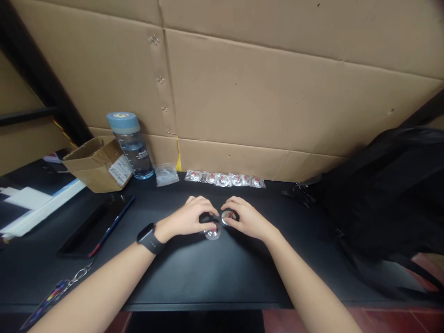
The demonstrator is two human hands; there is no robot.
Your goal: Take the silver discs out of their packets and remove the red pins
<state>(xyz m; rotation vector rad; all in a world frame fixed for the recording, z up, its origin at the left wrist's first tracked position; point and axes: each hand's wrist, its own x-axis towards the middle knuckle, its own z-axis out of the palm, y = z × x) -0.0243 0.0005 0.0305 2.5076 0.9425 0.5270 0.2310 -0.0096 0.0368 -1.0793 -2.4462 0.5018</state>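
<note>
My left hand [194, 216], with a dark watch [151, 238] on its wrist, is over the middle of the black table. Its fingers curl and its thumb rests on a clear, shiny round disc [212, 233] with a red middle. Close beside it, my right hand [245, 218] grips a silver round disc [227, 217] with red on it between thumb and fingers. The two discs are a little apart. Behind the hands, along the cardboard wall, lies a row of several similar red-centred discs [223, 180] in clear plastic bags.
At the back left stand a water bottle [133, 148] with a blue lid, an open cardboard box [100, 169] and a clear plastic bag [166, 175]. A black tablet-like slab [97, 226] and a keychain [81, 273] lie left. A black backpack [388, 194] fills the right side.
</note>
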